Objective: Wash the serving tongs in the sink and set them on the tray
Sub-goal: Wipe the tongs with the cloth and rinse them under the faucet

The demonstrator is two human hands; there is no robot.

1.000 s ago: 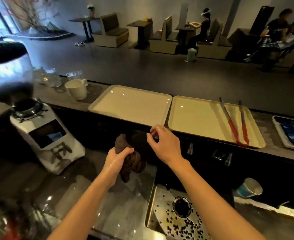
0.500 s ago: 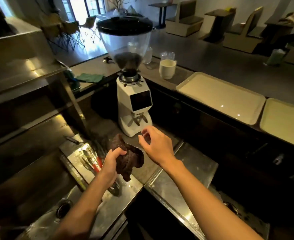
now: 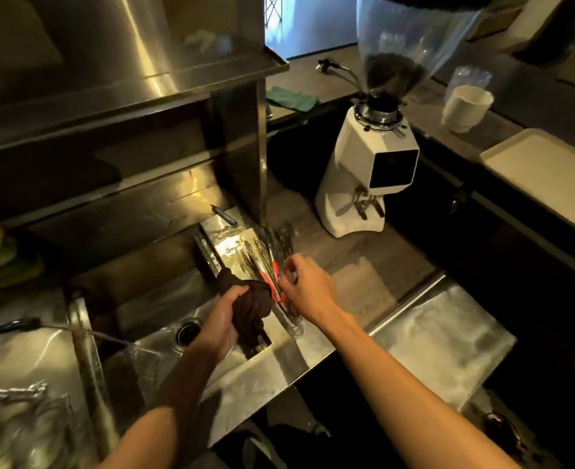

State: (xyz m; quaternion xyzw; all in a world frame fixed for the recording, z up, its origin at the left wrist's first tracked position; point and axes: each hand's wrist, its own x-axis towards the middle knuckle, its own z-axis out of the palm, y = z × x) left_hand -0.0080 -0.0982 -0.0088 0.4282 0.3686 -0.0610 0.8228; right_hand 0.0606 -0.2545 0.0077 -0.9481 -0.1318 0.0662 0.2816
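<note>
**A:** ok so where are the red-handled metal serving tongs (image 3: pixel 274 272) at?

**B:** Lying on the wet steel drainboard (image 3: pixel 289 363) just beside the stainless sink basin (image 3: pixel 157 299). They're pretty blurry tbh. The cream plastic tray (image 3: pixel 550 170) is well apart from them, up on the counter at far right.

**A:** and the hands?

**B:** Left hand (image 3: pixel 223 319) is clenched round a dark brown crumpled cloth (image 3: pixel 254 304) at the sink's right edge, with the cloth right up against the tongs' red end. Right hand (image 3: pixel 309 286) is just over the tongs with its fingers curled, but I can't tell if it's actually pinching them. Water's running from the dark tap (image 3: pixel 8 325) on the left. A white coffee grinder (image 3: pixel 364 184) stands behind.
</note>
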